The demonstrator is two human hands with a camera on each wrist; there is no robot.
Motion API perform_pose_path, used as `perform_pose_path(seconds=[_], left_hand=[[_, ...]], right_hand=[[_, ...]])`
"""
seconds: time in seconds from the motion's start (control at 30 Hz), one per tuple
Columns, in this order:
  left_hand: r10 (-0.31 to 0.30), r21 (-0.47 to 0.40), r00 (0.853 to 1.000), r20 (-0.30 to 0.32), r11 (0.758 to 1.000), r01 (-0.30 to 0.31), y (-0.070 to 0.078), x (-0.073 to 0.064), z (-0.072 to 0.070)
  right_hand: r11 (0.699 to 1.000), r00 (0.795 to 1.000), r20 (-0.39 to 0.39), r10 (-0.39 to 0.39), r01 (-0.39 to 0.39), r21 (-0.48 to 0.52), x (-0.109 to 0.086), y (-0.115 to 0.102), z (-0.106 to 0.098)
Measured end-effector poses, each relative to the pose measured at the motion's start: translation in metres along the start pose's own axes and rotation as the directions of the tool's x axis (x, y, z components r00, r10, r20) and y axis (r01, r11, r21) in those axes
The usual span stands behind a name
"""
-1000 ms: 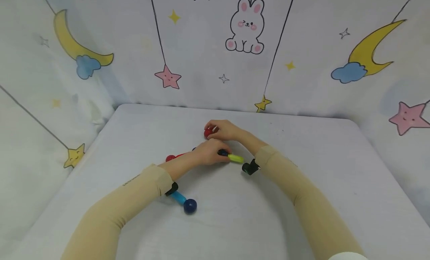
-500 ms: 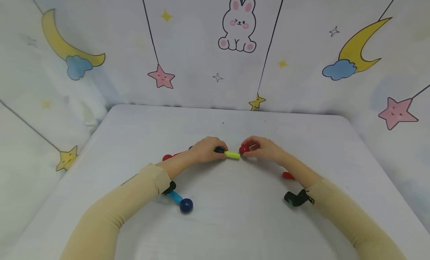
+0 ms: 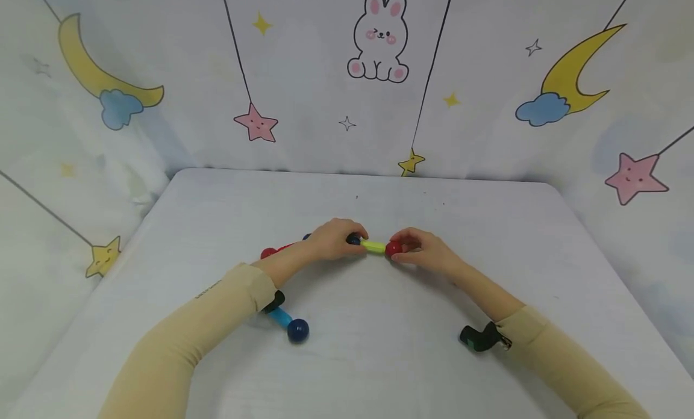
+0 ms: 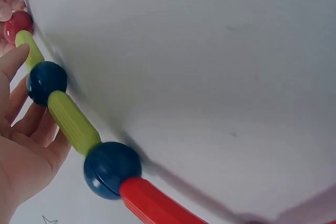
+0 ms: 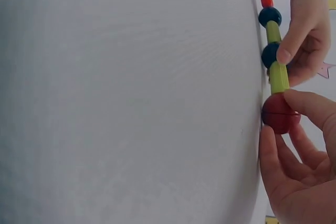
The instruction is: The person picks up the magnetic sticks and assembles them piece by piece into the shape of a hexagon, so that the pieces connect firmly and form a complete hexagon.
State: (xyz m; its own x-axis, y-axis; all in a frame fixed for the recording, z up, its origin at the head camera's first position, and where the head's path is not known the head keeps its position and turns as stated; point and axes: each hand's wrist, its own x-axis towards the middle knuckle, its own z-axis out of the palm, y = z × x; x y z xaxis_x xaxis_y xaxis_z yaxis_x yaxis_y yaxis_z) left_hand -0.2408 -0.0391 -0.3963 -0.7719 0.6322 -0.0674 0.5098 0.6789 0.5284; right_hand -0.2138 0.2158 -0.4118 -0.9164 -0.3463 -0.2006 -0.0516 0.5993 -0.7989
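Note:
A chain of toy balls and short rods runs across the white table. My left hand (image 3: 332, 241) pinches a dark blue ball (image 4: 47, 83) between two yellow-green rods, thumb on one side and fingers on the other. From its outer side a yellow-green rod (image 3: 373, 247) reaches toward my right hand (image 3: 429, 250). There, my right thumb and fingertips hold a red ball (image 5: 281, 114) right at that rod's end. Beyond the left hand, the chain goes on with a yellow-green rod (image 4: 74, 124), another dark blue ball (image 4: 112, 169), a red rod (image 4: 157, 203) and a red ball (image 3: 268, 253).
A light blue rod (image 3: 281, 316) with a dark blue ball (image 3: 297, 330) lies nearer me, partly under the left wrist. Dark wrist cameras (image 3: 478, 338) hang beside the forearms. A patterned white cloth (image 3: 303, 76) rises behind the table's far edge.
My right hand has brought the red ball from the back of the table, rightward and nearer, to the yellow-green rod's end. The left hand keeps its grip. A red rod beside the right forearm is now hidden.

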Motion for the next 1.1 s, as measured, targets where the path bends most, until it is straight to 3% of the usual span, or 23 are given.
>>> perform_pose_path(seconds=[0.23, 0.4, 0.57, 0.83, 0.97, 1.1], left_hand=[[0.036, -0.012, 0.998, 0.056, 0.999, -0.036, 0.017, 0.014, 0.008], [0.056, -0.011, 0.997, 0.058, 0.998, -0.055, 0.027, 0.022, 0.013], [0.041, -0.032, 0.998, 0.048, 0.999, -0.039, 0.029, 0.024, 0.016], [0.065, -0.064, 0.998, 0.025, 0.996, -0.063, 0.024, 0.025, 0.019], [0.076, -0.063, 0.997, 0.019, 0.995, -0.075, 0.023, 0.025, 0.02], [0.097, -0.068, 0.995, 0.017, 0.993, -0.096, 0.022, 0.025, 0.02]], right_hand=[[0.999, 1.0, -0.003, -0.004, 0.004, 0.032, -0.005, 0.0, -0.001], [0.999, 0.999, 0.002, -0.033, 0.032, 0.039, -0.009, 0.002, -0.005], [0.995, 0.997, 0.008, -0.077, 0.078, -0.064, -0.025, 0.013, -0.028], [0.964, 0.996, 0.001, -0.087, 0.084, -0.254, -0.079, 0.038, -0.07], [0.957, 0.997, 0.007, -0.082, 0.08, -0.279, -0.094, 0.045, -0.073], [0.945, 0.992, -0.007, -0.125, 0.117, -0.306, -0.091, 0.044, -0.064]])
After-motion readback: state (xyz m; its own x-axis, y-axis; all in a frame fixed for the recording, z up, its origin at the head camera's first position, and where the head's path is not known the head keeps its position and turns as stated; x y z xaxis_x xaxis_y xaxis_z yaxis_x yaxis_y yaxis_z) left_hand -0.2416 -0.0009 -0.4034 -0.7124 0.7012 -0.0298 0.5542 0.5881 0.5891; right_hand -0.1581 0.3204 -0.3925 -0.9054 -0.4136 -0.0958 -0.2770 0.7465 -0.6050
